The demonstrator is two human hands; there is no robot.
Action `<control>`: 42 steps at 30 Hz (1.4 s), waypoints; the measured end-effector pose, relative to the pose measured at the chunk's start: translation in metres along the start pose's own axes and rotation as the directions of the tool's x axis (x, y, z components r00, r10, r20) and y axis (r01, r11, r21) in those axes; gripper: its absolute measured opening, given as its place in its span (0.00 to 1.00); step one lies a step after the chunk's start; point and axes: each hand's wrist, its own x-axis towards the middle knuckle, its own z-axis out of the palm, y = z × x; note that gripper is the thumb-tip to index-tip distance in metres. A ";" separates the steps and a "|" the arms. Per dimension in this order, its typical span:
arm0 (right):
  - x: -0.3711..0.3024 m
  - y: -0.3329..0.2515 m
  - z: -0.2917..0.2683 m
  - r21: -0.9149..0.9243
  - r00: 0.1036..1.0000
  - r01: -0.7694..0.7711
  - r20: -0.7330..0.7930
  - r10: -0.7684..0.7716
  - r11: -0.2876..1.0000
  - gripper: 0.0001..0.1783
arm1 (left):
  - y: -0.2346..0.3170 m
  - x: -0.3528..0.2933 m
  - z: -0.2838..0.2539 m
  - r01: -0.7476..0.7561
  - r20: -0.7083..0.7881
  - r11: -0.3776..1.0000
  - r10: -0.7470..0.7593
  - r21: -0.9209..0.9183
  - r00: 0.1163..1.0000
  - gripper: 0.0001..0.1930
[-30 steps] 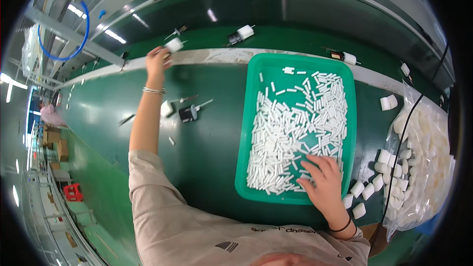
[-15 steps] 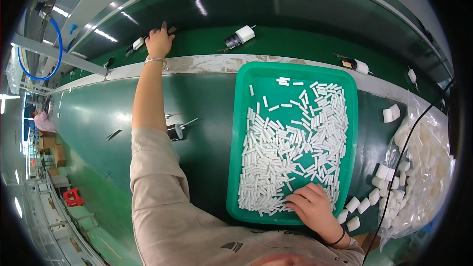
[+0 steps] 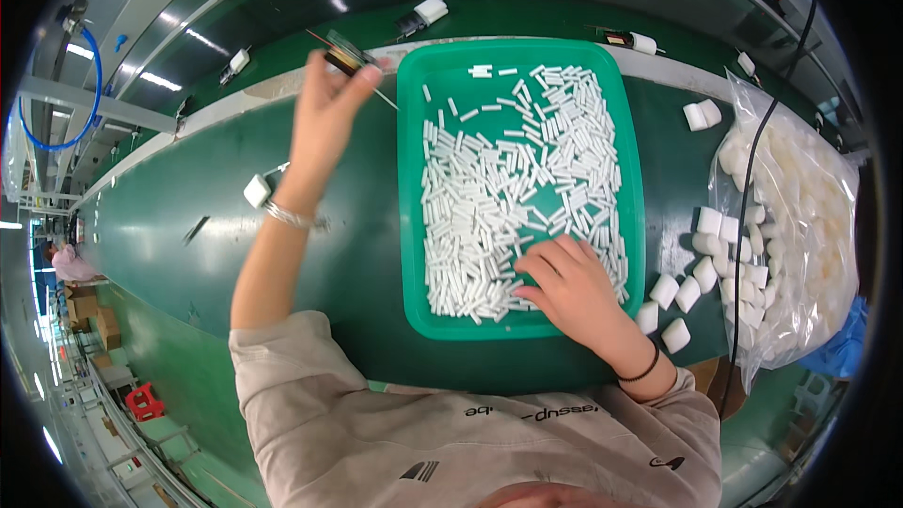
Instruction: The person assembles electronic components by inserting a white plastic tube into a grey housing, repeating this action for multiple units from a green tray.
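Raised beside the tray's far left corner, my left hand (image 3: 329, 99) is closed on a small dark electrical assembly (image 3: 348, 56) with a clear shell, a thin metal rod and a reddish wire. My right hand (image 3: 574, 287) rests in the near part of the green tray (image 3: 411, 226), its fingers curled down among many short white sticks (image 3: 470, 235). Whatever its fingertips grip is hidden. Left of the tray, partly covered by my left wrist, another assembly with a white block (image 3: 256, 190) lies on the table.
Loose white foam-like blocks (image 3: 707, 273) lie right of the tray, beside a clear plastic bag (image 3: 800, 245) full of them. A black cable (image 3: 750, 188) hangs across the bag. More assemblies (image 3: 423, 15) lie along the dark green strip beyond the pale ledge. A dark, thin tool (image 3: 197, 229) lies at left.
My left hand has come back from the far strip with an assembly in it. The view has shifted, with the tray now higher in the picture. My right hand stays among the white sticks.
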 end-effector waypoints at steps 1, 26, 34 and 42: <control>-0.004 -0.002 0.000 -0.003 1.000 -0.002 0.001 0.002 1.000 0.15 | 0.011 -0.023 0.017 0.057 0.049 0.993 -0.052 -0.101 0.997 0.20; -0.007 0.005 -0.002 0.845 0.908 -0.152 -0.085 0.410 0.513 0.08 | 0.008 -0.151 0.082 0.196 0.193 0.707 -0.086 -0.679 0.977 0.18; -0.004 -0.002 -0.001 0.746 0.904 -0.064 -0.238 0.355 0.663 0.06 | 0.016 -0.151 0.082 0.210 0.309 0.839 -0.053 -0.501 0.950 0.17; -0.013 0.002 -0.004 0.162 0.868 0.209 -0.486 -0.106 0.964 0.11 | 0.014 -0.155 0.084 0.228 0.330 0.910 -0.110 -0.347 0.938 0.16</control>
